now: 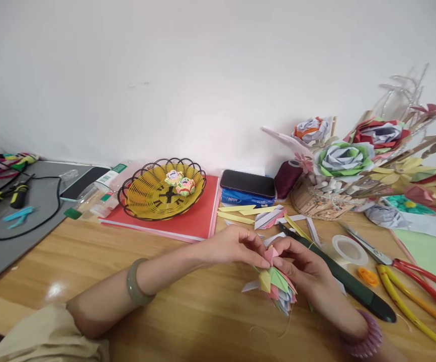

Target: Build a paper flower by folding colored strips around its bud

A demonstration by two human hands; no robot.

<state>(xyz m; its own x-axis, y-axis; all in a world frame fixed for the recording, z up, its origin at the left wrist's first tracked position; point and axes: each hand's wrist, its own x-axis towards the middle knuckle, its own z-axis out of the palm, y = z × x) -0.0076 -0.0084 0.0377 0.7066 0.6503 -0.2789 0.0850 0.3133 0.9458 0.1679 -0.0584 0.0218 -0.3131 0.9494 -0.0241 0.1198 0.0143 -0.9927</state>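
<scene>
Left hand [251, 246] and right hand [296, 256] both pinch the pink tip of a folded-paper flower [278, 286] between thumb and fingers, holding it just above the wooden bench [146, 311], its layered green, yellow and white petals pointing down. Paper strips [268, 217] and a dark green tool [353, 284] lie just beyond the hands, with a yellow basket [146, 193] farther left on red paper [202, 221].

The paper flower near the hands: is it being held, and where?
Yes: the left hand and right hand pinch the paper flower at its upper end, by pink paper.
</scene>
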